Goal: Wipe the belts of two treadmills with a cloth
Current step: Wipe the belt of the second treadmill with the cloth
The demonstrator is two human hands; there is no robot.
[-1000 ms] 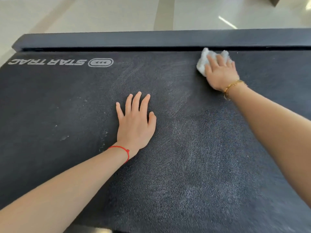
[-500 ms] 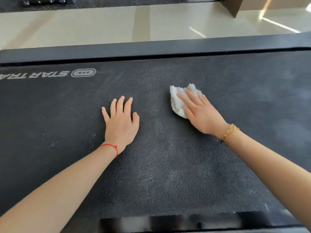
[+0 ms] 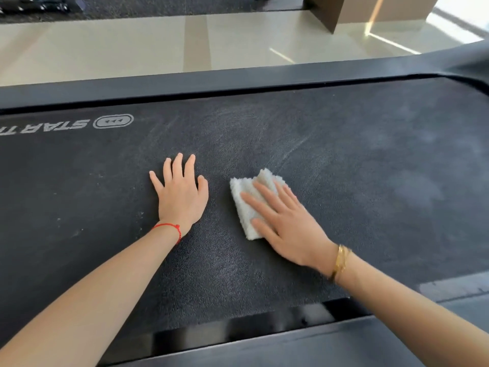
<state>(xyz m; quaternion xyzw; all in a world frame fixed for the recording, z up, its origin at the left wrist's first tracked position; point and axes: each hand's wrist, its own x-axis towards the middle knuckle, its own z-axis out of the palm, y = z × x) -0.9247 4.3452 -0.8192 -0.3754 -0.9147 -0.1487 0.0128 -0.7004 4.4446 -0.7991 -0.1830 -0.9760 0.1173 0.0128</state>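
A dark textured treadmill belt [image 3: 357,181] fills most of the view, with faint pale wipe streaks and a printed logo at the left. A small folded white cloth [image 3: 247,197] lies flat on the belt near the middle. My right hand [image 3: 288,226] presses on it with straight fingers, covering its near right part. My left hand [image 3: 181,194] rests flat on the belt just left of the cloth, fingers spread, holding nothing.
The far side rail [image 3: 211,80] and the near side rail [image 3: 291,348] of the treadmill frame the belt. Beyond the far rail lies pale tiled floor [image 3: 132,49]. A brown block [image 3: 344,11] stands on the floor at the top right.
My right hand has dragged the cloth from the belt's far edge toward me and to the left, close to my left hand. The left hand has stayed flat on the belt.
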